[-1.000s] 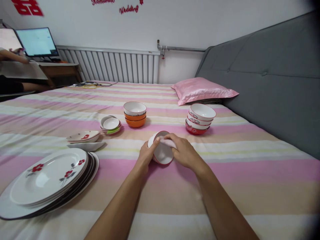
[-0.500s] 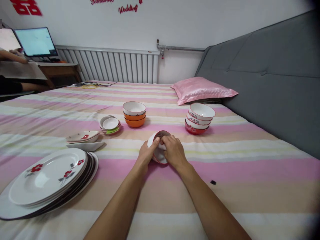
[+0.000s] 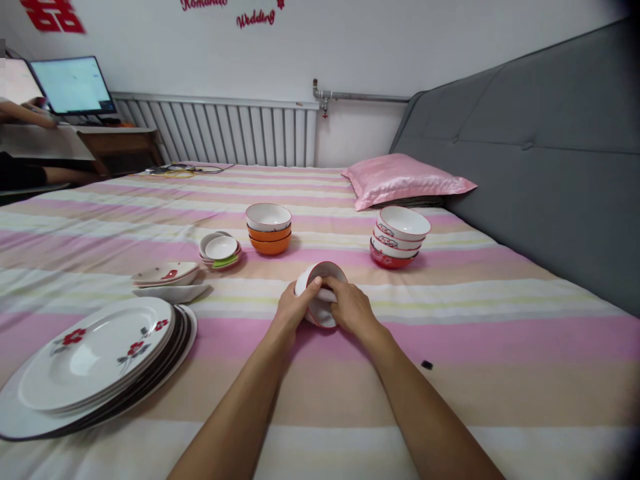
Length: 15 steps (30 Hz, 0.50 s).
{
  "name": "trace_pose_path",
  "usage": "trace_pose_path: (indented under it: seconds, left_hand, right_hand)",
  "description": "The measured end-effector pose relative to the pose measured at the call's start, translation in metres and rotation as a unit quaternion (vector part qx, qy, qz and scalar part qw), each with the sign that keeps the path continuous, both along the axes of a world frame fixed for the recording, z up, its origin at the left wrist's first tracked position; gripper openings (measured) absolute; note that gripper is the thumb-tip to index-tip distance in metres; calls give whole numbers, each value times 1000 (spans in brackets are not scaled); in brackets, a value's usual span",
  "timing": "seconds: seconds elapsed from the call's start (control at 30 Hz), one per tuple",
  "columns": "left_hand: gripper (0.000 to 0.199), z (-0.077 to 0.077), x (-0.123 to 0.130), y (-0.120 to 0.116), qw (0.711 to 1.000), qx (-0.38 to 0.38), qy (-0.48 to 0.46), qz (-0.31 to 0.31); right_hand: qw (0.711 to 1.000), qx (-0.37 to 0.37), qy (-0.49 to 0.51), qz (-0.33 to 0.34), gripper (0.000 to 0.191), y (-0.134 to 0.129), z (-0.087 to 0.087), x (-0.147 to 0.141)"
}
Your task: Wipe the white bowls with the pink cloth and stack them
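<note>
A white bowl with a red rim (image 3: 325,315) is tilted on its side on the striped bedsheet, its opening facing me. My left hand (image 3: 296,305) grips its left side, the thumb over the rim. My right hand (image 3: 351,305) reaches to the bowl's inside from the right, fingers bent together; whatever they pinch, if anything, is hidden. Behind the bowl, to the left, stands a stack of orange bowls with a white one on top (image 3: 269,217). Farther right is a stack of white and red bowls (image 3: 400,237).
Large plates (image 3: 95,353) are piled at the left front, with oval dishes (image 3: 167,273) and small bowls (image 3: 220,248) beyond. A small black piece (image 3: 427,365) lies at right. Behind are a pink pillow (image 3: 405,179) and cables (image 3: 185,169). A person's arm (image 3: 27,115) shows far left.
My right hand has shifted slightly, its fingers now lower and flatter inside the bowl. The bowl and my left hand have barely moved.
</note>
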<state>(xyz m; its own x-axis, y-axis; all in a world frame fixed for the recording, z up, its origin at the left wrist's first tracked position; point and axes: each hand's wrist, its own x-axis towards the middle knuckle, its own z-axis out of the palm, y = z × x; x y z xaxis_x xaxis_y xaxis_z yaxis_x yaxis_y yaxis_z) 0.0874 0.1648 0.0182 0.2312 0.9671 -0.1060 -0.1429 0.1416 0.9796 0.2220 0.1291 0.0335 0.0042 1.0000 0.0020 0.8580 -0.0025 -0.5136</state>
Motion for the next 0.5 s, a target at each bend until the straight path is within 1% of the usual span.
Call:
trace_pose_path:
  seconds: [0.1, 0.27, 0.5]
  left_hand:
    - [57, 0, 0, 0, 1000, -11, 0, -1]
    - [61, 1, 0, -1, 1000, -18, 16, -5]
    - [57, 1, -1, -2, 1000, -6, 18, 0]
  right_hand:
    - [1000, 23, -14, -3, 48, -2, 2, 0]
    - [999, 15, -13, 32, 52, -5, 1, 2]
    - [996, -7, 17, 87, 55, -3, -1, 6]
